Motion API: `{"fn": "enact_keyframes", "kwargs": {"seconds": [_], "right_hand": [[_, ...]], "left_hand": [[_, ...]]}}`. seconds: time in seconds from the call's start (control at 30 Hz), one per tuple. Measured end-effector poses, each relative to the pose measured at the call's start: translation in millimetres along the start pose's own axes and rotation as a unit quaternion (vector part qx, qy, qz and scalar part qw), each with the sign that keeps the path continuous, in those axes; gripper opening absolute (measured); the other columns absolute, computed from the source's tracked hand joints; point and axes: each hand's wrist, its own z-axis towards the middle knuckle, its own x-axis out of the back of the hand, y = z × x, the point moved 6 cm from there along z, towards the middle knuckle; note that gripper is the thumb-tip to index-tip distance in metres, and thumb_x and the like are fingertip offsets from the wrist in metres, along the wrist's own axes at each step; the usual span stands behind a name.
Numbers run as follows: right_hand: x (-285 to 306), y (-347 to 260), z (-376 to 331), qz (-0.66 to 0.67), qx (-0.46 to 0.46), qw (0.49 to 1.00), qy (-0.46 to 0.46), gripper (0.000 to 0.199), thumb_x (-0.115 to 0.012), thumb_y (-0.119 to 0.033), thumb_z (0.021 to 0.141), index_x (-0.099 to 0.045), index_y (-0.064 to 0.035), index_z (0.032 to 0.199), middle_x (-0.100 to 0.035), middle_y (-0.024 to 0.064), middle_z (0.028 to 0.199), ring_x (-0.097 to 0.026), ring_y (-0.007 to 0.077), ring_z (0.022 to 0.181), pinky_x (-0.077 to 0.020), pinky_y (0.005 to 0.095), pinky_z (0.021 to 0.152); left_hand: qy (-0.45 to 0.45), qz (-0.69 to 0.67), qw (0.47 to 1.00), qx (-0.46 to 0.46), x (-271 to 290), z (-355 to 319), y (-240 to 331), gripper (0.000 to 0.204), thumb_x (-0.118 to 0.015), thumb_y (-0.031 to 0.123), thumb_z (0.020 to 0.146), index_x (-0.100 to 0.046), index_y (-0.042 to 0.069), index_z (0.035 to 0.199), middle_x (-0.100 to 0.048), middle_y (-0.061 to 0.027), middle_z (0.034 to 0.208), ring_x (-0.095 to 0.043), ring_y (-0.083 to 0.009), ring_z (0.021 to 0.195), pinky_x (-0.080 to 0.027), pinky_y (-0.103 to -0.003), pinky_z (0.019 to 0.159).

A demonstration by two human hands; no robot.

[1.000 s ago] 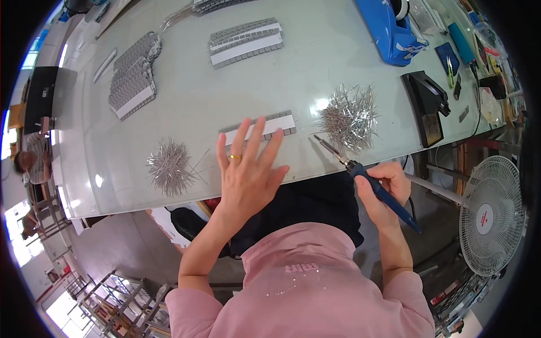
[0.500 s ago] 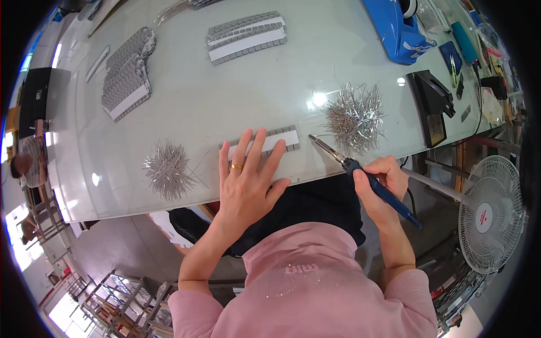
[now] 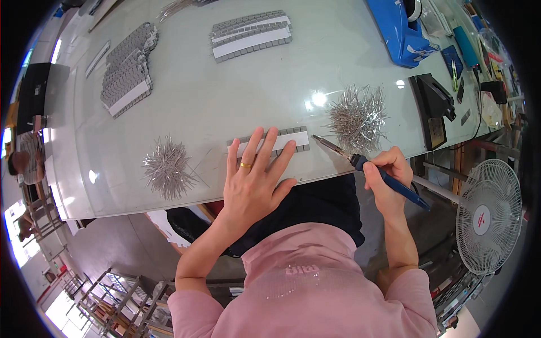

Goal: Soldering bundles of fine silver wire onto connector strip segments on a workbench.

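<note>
My left hand (image 3: 255,177) lies with fingers spread on a strip of small grey blocks with a white band along its middle (image 3: 298,138), near the table's front edge. The fingers cover part of the strip. In my right hand (image 3: 389,183) is a soldering iron with a dark blue handle (image 3: 413,198). Its metal tip points left, just off the strip's right end. Beyond the tip stands a loose heap of thin silvery wire pieces (image 3: 358,119). Left of my left hand lies a second heap of such pieces (image 3: 168,168).
More grey block strips sit at the far middle (image 3: 252,46) and far left (image 3: 128,93) of the pale table (image 3: 191,96). To the right are a black stand (image 3: 431,110) and a blue dispenser-like device (image 3: 397,39). A white fan (image 3: 489,217) stands beside the table.
My left hand and the strip under it have shifted slightly to the right. My right hand has also moved a little rightward with the soldering iron.
</note>
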Motion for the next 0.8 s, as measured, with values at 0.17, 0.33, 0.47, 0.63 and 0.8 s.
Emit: {"fn": "enact_keyframes", "kwargs": {"seconds": [0.17, 0.33, 0.47, 0.63, 0.8], "right_hand": [[2, -5, 2, -0.023, 0.004, 1.000, -0.006, 0.018, -0.072, -0.002, 0.082, -0.053, -0.0026, 0.082, -0.056, -0.0018, 0.067, -0.048, 0.0020, 0.058, -0.0376, 0.0179, 0.053], [-6, -30, 2, -0.162, 0.113, 0.979, -0.042, 0.020, -0.075, -0.003, 0.078, -0.056, -0.0025, 0.080, -0.058, 0.0005, 0.065, -0.052, 0.0040, 0.055, -0.0397, 0.0197, 0.049], [-20, -52, -1, -0.253, 0.214, 0.938, -0.102, 0.021, -0.074, 0.003, 0.073, -0.055, -0.0020, 0.081, -0.057, 0.0059, 0.065, -0.052, 0.0114, 0.053, -0.0389, 0.0238, 0.050], [-30, -61, 0, -0.285, 0.257, 0.916, -0.120, 0.023, -0.079, -0.001, 0.069, -0.060, -0.0038, 0.082, -0.054, 0.0061, 0.060, -0.053, 0.0139, 0.046, -0.0390, 0.0248, 0.044], [8, -40, -2, -0.121, 0.156, 0.980, -0.025, 0.020, -0.070, -0.002, 0.080, -0.054, -0.0019, 0.094, -0.057, 0.0062, 0.074, -0.057, 0.0095, 0.062, -0.0444, 0.0220, 0.057]], "left_hand": [[-0.010, 0.003, 1.000, -0.005, -1, 1, 1, 0.056, -0.066, 0.036, 0.082, -0.055, 0.018, 0.134, -0.039, -0.0132, 0.147, -0.033, -0.0317, 0.137, -0.022, -0.057, 0.110], [-0.011, 0.002, 1.000, -0.006, -2, 1, 1, 0.056, -0.066, 0.036, 0.083, -0.054, 0.019, 0.135, -0.038, -0.0126, 0.148, -0.033, -0.0313, 0.138, -0.021, -0.057, 0.110], [-0.008, -0.004, 1.000, -0.009, -1, 1, 1, 0.056, -0.065, 0.035, 0.083, -0.053, 0.019, 0.136, -0.038, -0.0123, 0.149, -0.032, -0.0310, 0.138, -0.021, -0.057, 0.110], [0.002, -0.008, 1.000, -0.005, 0, -3, -1, 0.057, -0.065, 0.035, 0.084, -0.052, 0.019, 0.137, -0.037, -0.0127, 0.149, -0.031, -0.0312, 0.139, -0.019, -0.057, 0.110], [0.102, 0.073, 0.985, 0.115, 34, -34, -23, 0.058, -0.064, 0.033, 0.084, -0.051, 0.013, 0.137, -0.038, -0.0131, 0.148, -0.031, -0.0330, 0.140, -0.009, -0.057, 0.113]]}}
